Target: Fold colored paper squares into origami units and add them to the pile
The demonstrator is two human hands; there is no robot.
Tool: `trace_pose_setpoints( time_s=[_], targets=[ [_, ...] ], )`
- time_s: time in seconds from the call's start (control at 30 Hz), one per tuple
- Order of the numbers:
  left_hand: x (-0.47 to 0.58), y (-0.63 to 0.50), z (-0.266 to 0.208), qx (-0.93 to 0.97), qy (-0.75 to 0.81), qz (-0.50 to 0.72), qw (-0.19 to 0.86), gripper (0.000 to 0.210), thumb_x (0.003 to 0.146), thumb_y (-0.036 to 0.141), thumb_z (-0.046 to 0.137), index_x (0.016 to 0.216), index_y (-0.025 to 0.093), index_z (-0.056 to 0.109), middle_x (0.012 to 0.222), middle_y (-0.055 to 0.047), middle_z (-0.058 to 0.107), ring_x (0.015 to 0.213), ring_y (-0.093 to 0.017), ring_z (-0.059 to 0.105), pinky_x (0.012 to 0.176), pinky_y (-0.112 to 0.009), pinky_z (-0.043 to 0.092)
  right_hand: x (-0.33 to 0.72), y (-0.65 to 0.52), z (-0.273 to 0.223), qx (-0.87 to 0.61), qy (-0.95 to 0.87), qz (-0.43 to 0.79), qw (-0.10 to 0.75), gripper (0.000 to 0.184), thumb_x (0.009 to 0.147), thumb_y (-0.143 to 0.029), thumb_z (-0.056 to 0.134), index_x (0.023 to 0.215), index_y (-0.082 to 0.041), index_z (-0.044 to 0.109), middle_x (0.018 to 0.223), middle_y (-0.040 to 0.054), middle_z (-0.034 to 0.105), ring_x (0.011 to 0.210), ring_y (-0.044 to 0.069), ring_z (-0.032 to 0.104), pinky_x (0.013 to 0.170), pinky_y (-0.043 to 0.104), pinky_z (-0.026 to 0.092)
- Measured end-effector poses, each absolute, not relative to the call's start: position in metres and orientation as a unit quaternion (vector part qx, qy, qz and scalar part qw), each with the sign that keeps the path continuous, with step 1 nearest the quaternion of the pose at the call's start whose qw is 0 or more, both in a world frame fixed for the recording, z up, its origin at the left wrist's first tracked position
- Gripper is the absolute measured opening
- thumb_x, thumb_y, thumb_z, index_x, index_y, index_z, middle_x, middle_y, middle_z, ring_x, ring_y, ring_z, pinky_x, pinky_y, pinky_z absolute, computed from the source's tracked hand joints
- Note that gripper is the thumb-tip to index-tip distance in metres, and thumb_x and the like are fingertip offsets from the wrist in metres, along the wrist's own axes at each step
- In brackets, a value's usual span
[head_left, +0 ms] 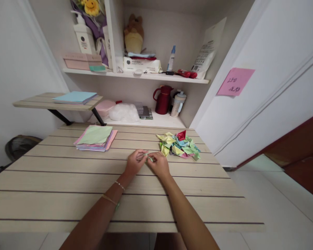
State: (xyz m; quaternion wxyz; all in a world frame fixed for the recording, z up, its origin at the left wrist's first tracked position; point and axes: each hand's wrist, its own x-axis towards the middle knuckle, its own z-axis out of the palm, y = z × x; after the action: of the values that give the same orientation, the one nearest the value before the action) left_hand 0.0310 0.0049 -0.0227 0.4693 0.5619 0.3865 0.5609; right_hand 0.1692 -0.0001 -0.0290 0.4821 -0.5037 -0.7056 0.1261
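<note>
A small piece of green folded paper (150,158) is pinched between my two hands, low over the middle of the desk; the fingers cover most of it. My left hand (136,161) is closed on its left side, and my right hand (159,163) is closed on its right. Just beyond my right hand lies a pile of folded paper boats (177,146) in yellow, green, blue, pink and red. To the left of my hands sits a stack of square coloured paper (95,137) with a light green sheet on top.
A raised wooden stand (39,99) at the left back bears more blue-topped paper (75,97). Behind the desk, a red thermos jug (163,100) and a pale tumbler (177,105) stand under a shelf (146,75). A pink note (235,81) hangs on the right wall.
</note>
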Motion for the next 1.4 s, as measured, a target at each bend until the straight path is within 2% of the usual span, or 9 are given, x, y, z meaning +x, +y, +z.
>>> trace_pose_setpoints(
  time_s=[0.2,0.33,0.5,0.63,0.73,0.9,1.07,1.27,1.4],
  targets=[
    [0.029,0.014,-0.021,0.485,0.363,0.586,0.538,0.042,0.061,0.021,0.071,0.100,0.015,0.056,0.102,-0.012,0.065,0.097,-0.021,0.061,0.086,-0.034,0.048,0.169,0.008,-0.038,-0.489,-0.567,0.359,0.557,0.015,0.068,-0.028,0.059,0.074,-0.018,0.067,0.058,-0.0012,0.061,0.052,0.013,0.051,0.051,0.024,0.040],
    [0.027,0.017,-0.024,0.508,0.388,0.531,0.557,0.037,0.062,0.025,0.069,0.096,0.013,0.062,0.098,-0.012,0.067,0.089,-0.020,0.063,0.080,-0.032,0.049,0.172,0.011,-0.040,-0.456,-0.521,0.443,0.570,0.017,0.064,-0.030,0.064,0.073,-0.017,0.068,0.064,0.0003,0.066,0.058,0.015,0.057,0.056,0.025,0.044],
    [0.025,0.018,-0.030,0.513,0.405,0.525,0.545,0.036,0.059,0.025,0.072,0.092,0.013,0.065,0.094,-0.010,0.068,0.083,-0.019,0.064,0.075,-0.031,0.051,0.171,0.009,-0.038,-0.443,-0.551,0.445,0.549,0.022,0.067,-0.033,0.062,0.081,-0.018,0.069,0.076,0.0030,0.070,0.067,0.018,0.062,0.064,0.028,0.048],
    [0.025,0.018,-0.030,0.500,0.419,0.550,0.521,0.037,0.056,0.025,0.074,0.090,0.013,0.064,0.087,-0.009,0.069,0.078,-0.019,0.065,0.071,-0.031,0.052,0.165,0.006,-0.038,-0.413,-0.549,0.458,0.565,0.028,0.068,-0.035,0.062,0.089,-0.017,0.067,0.075,0.0041,0.070,0.068,0.018,0.063,0.065,0.030,0.050],
    [0.026,0.018,-0.030,0.509,0.418,0.543,0.521,0.029,0.057,0.027,0.073,0.081,0.013,0.066,0.078,-0.008,0.070,0.074,-0.019,0.066,0.071,-0.030,0.052,0.163,0.006,-0.038,-0.422,-0.515,0.455,0.591,0.027,0.066,-0.035,0.065,0.085,-0.016,0.065,0.071,0.0049,0.069,0.064,0.018,0.063,0.061,0.029,0.050],
    [0.028,0.020,-0.032,0.495,0.422,0.551,0.523,0.026,0.057,0.027,0.073,0.077,0.013,0.065,0.073,-0.006,0.069,0.066,-0.016,0.064,0.065,-0.027,0.051,0.166,0.006,-0.037,-0.476,-0.535,0.392,0.577,0.023,0.066,-0.036,0.064,0.077,-0.017,0.069,0.073,0.0046,0.069,0.060,0.016,0.060,0.058,0.028,0.049],
    [0.027,0.022,-0.033,0.463,0.413,0.572,0.537,0.026,0.058,0.029,0.072,0.074,0.013,0.061,0.066,-0.003,0.066,0.061,-0.013,0.062,0.059,-0.023,0.048,0.161,0.005,-0.038,-0.453,-0.494,0.475,0.571,0.042,0.064,-0.037,0.067,0.101,-0.017,0.062,0.074,0.0036,0.068,0.060,0.015,0.060,0.057,0.027,0.049],
    [0.028,0.021,-0.027,0.442,0.408,0.576,0.553,0.028,0.058,0.030,0.072,0.077,0.013,0.060,0.064,-0.001,0.063,0.056,-0.010,0.056,0.055,-0.020,0.043,0.158,0.006,-0.042,-0.432,-0.495,0.519,0.546,0.025,0.063,-0.035,0.069,0.076,-0.014,0.065,0.060,0.0023,0.064,0.053,0.013,0.057,0.054,0.024,0.045],
    [0.027,0.021,-0.024,0.434,0.422,0.573,0.552,0.034,0.058,0.032,0.072,0.086,0.013,0.064,0.065,-0.001,0.064,0.052,-0.008,0.052,0.053,-0.020,0.040,0.164,0.011,-0.044,-0.431,-0.460,0.510,0.586,0.026,0.066,-0.037,0.067,0.077,-0.014,0.064,0.053,-0.0012,0.059,0.049,0.011,0.052,0.049,0.021,0.042]
  ],
)
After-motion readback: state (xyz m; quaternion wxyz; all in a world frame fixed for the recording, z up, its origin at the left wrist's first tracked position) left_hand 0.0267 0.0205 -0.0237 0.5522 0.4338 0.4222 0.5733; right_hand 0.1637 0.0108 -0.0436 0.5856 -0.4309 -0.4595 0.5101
